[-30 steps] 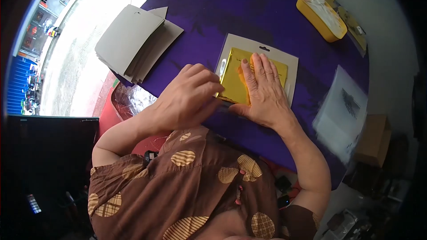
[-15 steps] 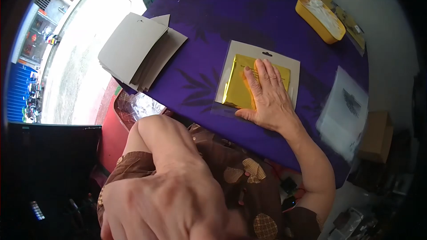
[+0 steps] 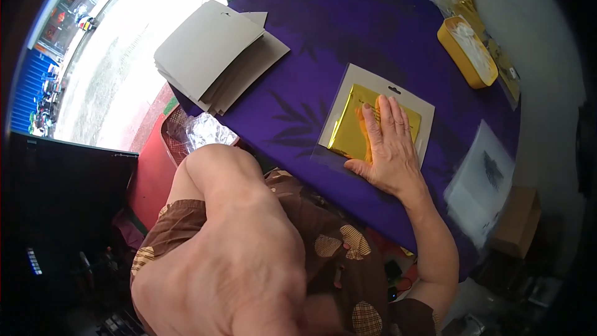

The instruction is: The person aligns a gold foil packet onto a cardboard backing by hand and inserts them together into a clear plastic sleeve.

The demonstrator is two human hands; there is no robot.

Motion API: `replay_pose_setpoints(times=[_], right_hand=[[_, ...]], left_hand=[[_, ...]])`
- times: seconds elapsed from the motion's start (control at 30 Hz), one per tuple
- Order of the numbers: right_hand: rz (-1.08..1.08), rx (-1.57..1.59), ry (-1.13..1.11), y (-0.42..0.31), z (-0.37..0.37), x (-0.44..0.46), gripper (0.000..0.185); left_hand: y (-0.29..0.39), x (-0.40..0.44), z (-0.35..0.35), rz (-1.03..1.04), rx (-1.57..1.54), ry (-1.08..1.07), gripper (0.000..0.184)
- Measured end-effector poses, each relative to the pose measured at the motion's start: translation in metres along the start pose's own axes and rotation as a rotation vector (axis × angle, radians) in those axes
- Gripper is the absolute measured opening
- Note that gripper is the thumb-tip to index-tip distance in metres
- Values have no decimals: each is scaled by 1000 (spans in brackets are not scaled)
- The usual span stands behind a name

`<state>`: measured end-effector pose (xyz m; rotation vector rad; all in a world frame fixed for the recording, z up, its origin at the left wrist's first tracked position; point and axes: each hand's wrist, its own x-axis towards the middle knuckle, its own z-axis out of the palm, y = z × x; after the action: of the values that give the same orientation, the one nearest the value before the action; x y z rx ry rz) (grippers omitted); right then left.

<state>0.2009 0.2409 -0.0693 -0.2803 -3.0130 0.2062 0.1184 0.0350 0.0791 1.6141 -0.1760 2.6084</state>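
My right hand (image 3: pixel 392 149) lies flat, fingers stretched, on a shiny gold packet (image 3: pixel 350 126). Under the packet is a pale grey card (image 3: pixel 425 109) with a hanger slot at its top edge, inside a clear sleeve. My left hand (image 3: pixel 217 280) is raised close to the camera at the bottom of the view, its back toward me. The fingers of that hand are out of sight, so whether it holds anything is hidden.
A stack of grey cards (image 3: pixel 211 50) sits at the table's left edge. On the right are a yellow tub (image 3: pixel 457 56) with white contents, gold packets (image 3: pixel 466 7) and clear sleeves (image 3: pixel 479 180). The purple tablecloth (image 3: pixel 348 12) covers the table.
My left hand has left the packet's lower left corner and come up close to the camera. My right hand stays flat on the packet. The whole view has shifted somewhat.
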Motion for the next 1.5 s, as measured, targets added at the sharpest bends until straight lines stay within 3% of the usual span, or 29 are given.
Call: replay_pose_setpoints(times=[0.6, 0.67, 0.83, 0.87, 0.97, 1.0, 1.07, 1.1, 1.2, 1.23, 1.33, 1.37, 1.47, 1.5], right_hand=[[-38, -17, 19, 1, 1, 1, 108], [-39, -19, 9, 0, 0, 2, 108], [-5, 67, 39, -3, -7, 2, 106], [1, 176, 125, -5, -8, 0, 105], [-33, 14, 52, 1, 1, 0, 105], [-41, 1, 52, 2, 2, -1, 106], [-56, -5, 62, 3, 4, -2, 108], [-63, 2, 68, 5, 6, -2, 109], [-70, 55, 98, 7, 10, -2, 113], [-70, 77, 109, 7, 11, -2, 114], [8, 129, 1, 1, -5, 0, 116], [1, 145, 14, 2, -4, 1, 116], [3, 207, 35, 7, -4, -1, 117], [13, 240, 31, 6, -8, -1, 116]], left_hand=[[2, 14, -4, -149, 22, -82, 20], [2, 16, -6, -244, 52, -77, 23], [-9, 30, -37, -729, 357, -103, 30], [-17, 34, -49, -812, 461, -157, 31], [-50, 36, -99, -891, 792, -483, 35], [-61, 36, -119, -805, 915, -725, 33], [-87, 25, -142, -603, 1009, -913, 33], [-93, 27, -150, -519, 1101, -1115, 28], [-122, 5, -179, -371, 924, -1376, 16], [-121, -3, -184, -507, 876, -1445, 21], [-120, -25, -186, -640, 761, -1474, 28], [-120, -28, -188, -646, 702, -1474, 39], [-117, -22, -178, -1251, 794, -1386, 45], [-118, -26, -183, -1244, 829, -1363, 45]])
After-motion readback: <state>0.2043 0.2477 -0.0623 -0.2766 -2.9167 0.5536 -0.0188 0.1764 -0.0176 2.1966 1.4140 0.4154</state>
